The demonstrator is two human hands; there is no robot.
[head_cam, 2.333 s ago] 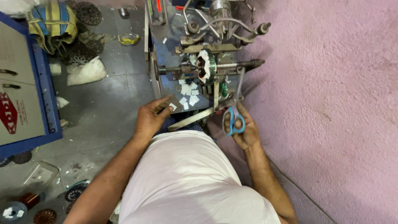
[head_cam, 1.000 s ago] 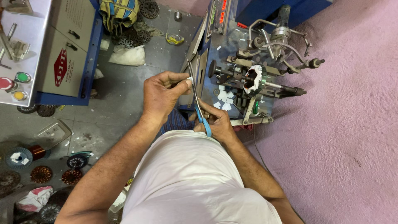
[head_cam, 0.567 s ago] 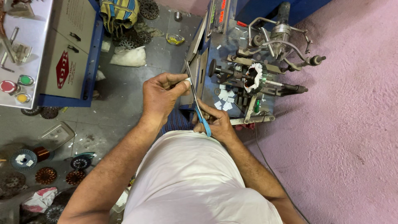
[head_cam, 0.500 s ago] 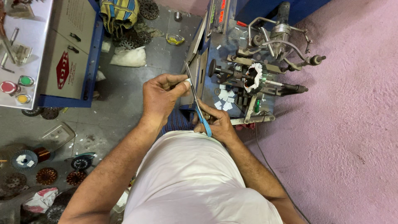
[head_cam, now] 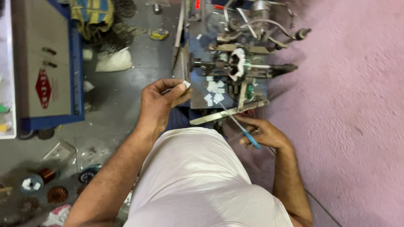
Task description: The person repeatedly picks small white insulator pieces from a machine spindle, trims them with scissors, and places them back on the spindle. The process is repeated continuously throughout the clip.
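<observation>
Paper slip: pinched between left hand fingertips; keep flat, clear of winding machine. Scissors gripped in curled right hand; keep blades low.

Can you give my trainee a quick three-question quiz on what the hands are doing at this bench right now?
1. True or false: the left hand pinches a small white paper slip.
2. What does the right hand hold?
A. blue-handled scissors
B. a hammer
C. a copper coil
3. Fill in: loose white paper pieces lie on the grey metal machine bench, below the ____-wrapped round motor part.

Key: 1 true; 2 A; 3 white.
</observation>
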